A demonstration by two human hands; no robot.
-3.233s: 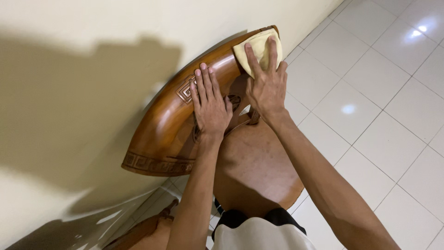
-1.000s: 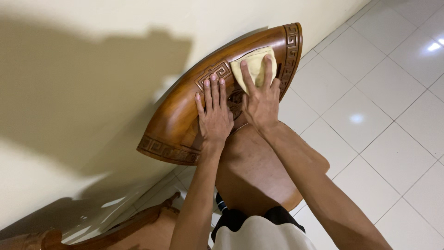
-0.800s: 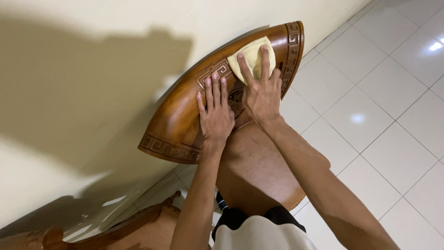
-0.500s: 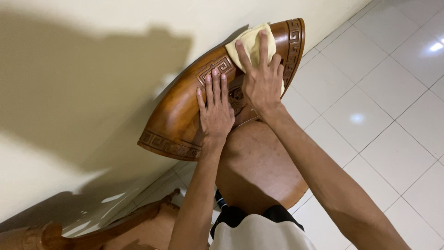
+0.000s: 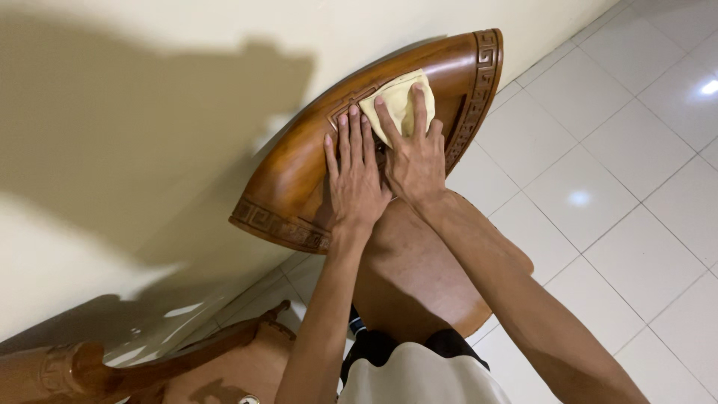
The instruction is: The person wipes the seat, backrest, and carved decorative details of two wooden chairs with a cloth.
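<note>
Second chair (image 5: 90, 370) cut off bottom-left

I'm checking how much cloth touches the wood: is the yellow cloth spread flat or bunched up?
Bunched: the yellow cloth shows folds and lies crumpled under the right hand on the curved chair back.
</note>
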